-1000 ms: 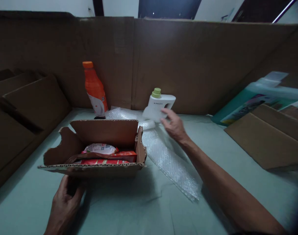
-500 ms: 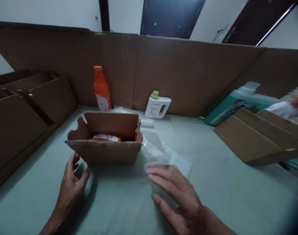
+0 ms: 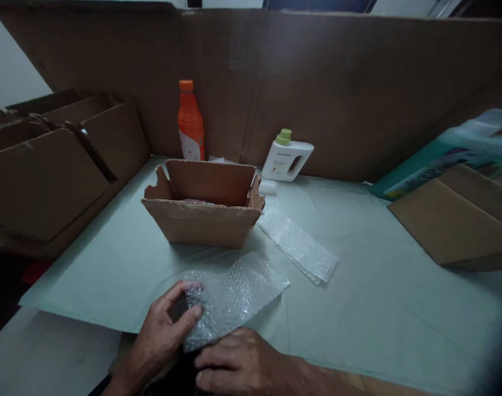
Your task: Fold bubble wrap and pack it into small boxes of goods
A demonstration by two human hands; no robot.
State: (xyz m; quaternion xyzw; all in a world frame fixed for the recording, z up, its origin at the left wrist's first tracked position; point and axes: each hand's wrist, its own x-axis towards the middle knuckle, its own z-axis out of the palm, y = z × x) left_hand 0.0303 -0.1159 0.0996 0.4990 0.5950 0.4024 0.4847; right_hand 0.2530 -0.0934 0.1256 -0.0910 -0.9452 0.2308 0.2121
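Bubble wrap sheet [image 3: 234, 291] pinched in left hand [image 3: 162, 330] fingers; right hand [image 3: 243, 366] fingers flat at near edge

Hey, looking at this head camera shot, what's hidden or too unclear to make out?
- Contents of the cardboard box: hidden by its front wall.
- Near edge of the bubble wrap sheet: covered by the left hand and right hand.
- White bottle label: too small to read.
- Teal jug: partly behind the cardboard piece, blurred at the right edge.

Glossy, seemingly plastic bubble wrap [image 3: 230, 294]
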